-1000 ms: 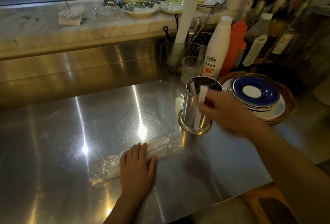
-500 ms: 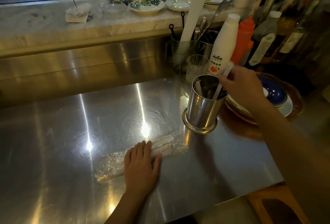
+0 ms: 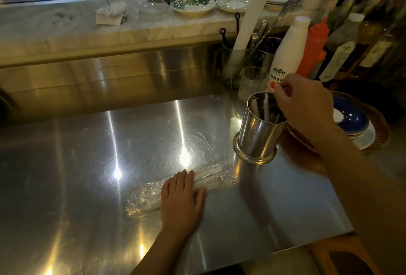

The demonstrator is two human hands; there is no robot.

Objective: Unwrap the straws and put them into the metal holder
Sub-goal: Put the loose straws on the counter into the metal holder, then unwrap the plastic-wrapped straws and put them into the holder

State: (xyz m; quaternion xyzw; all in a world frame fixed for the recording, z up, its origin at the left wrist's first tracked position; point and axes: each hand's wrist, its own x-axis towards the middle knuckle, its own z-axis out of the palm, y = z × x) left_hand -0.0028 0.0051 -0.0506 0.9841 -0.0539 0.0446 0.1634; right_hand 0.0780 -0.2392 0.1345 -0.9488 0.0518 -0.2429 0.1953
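Observation:
The shiny metal holder (image 3: 257,138) stands upright on the steel counter (image 3: 87,165), with white straws (image 3: 254,106) leaning inside it. My right hand (image 3: 305,103) hovers over the holder's far right rim. Its fingertips are pinched on the top end of a straw that reaches down into the holder. My left hand (image 3: 182,198) lies flat, palm down, on a crinkled clear plastic wrap (image 3: 142,198) near the counter's front. A few white straws (image 3: 208,178) stick out of the wrap to the right of my fingers.
Stacked blue and white plates on a wooden tray (image 3: 377,134) sit right of the holder. Behind it stand a ribbed glass (image 3: 252,81), a white bottle (image 3: 287,55), an orange bottle (image 3: 314,46) and a utensil jar (image 3: 237,61). Dishes line the marble ledge (image 3: 66,26).
My right hand carried a straw up from beside the holder, over its rim, and lowered it inside. My left hand stayed flat on the wrap.

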